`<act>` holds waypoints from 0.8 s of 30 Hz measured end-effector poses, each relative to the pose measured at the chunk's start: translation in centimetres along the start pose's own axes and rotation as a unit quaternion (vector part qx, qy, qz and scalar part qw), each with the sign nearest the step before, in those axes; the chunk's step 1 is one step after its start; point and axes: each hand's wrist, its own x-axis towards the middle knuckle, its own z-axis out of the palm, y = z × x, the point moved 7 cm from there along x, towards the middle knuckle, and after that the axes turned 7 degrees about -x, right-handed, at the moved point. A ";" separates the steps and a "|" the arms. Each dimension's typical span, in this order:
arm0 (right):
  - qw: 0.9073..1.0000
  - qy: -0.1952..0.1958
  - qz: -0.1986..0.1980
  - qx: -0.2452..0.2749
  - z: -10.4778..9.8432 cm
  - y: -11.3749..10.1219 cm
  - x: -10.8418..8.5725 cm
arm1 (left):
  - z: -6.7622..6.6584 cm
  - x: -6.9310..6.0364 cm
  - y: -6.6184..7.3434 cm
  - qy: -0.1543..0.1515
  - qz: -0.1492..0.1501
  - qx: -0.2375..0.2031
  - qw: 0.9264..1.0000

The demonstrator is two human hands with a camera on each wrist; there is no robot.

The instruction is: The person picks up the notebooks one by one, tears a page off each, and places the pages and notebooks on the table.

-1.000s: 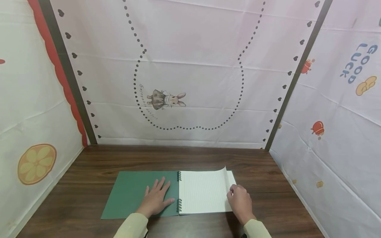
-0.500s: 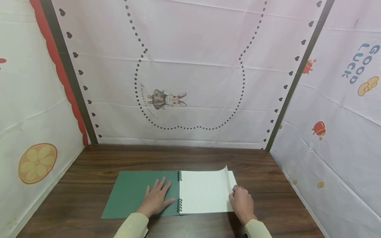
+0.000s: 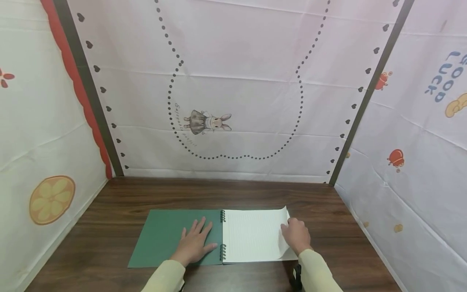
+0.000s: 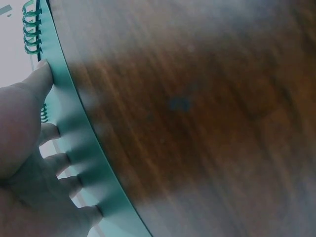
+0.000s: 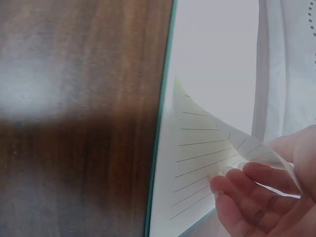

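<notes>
An open spiral notebook with a green cover (image 3: 164, 239) on the left and lined white pages (image 3: 251, 235) on the right lies on the table. My left hand (image 3: 193, 244) rests spread on the green cover near the spiral binding (image 3: 223, 252); the left wrist view shows its fingertips touching the green cover (image 4: 79, 138). At the right edge of the pages, my right hand (image 3: 297, 235) holds the edge of a lifted sheet. In the right wrist view the lined sheet (image 5: 202, 143) curls up between the thumb and curled fingers of my right hand (image 5: 271, 192).
Dark wood table (image 3: 219, 192) surrounds the notebook. White printed cloth walls stand at the back (image 3: 237, 97), left (image 3: 22, 134) and right (image 3: 419, 138), with dark poles at the rear corners.
My right hand has shifted a little up the page edge, and the sheet's lower corner now curls up too. My left hand stays on the cover; the view has turned slightly.
</notes>
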 end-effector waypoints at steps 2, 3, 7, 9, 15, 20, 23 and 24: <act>1.000 -0.008 0.004 -0.005 -0.1 0.1 0.1 | 0.0 0.0 0.1 0.001 -0.001 0.000 1.000; 1.000 -0.011 0.006 -0.008 -0.2 0.1 0.2 | 0.0 0.0 0.1 0.001 -0.001 0.001 1.000; 0.999 -0.024 0.019 -0.020 -0.2 0.7 0.3 | 0.0 0.0 0.2 0.000 0.000 0.001 1.000; 0.999 -0.027 0.024 -0.022 -0.2 1.0 0.3 | 0.1 0.0 0.2 -0.001 0.000 0.000 1.000; 0.999 -0.030 0.029 -0.020 -0.1 1.4 0.2 | 0.1 -0.1 0.0 -0.002 0.000 0.000 1.000; 0.999 -0.035 0.033 0.002 -0.1 1.5 0.0 | 0.0 -0.1 -0.1 -0.001 0.000 0.002 1.000; 0.998 -0.042 0.040 0.025 0.1 1.7 -0.1 | 0.1 -0.1 -0.2 -0.001 0.001 0.002 1.000; 0.998 -0.045 0.043 0.033 0.1 1.8 -0.2 | 0.1 -0.1 -0.2 -0.002 0.002 0.002 1.000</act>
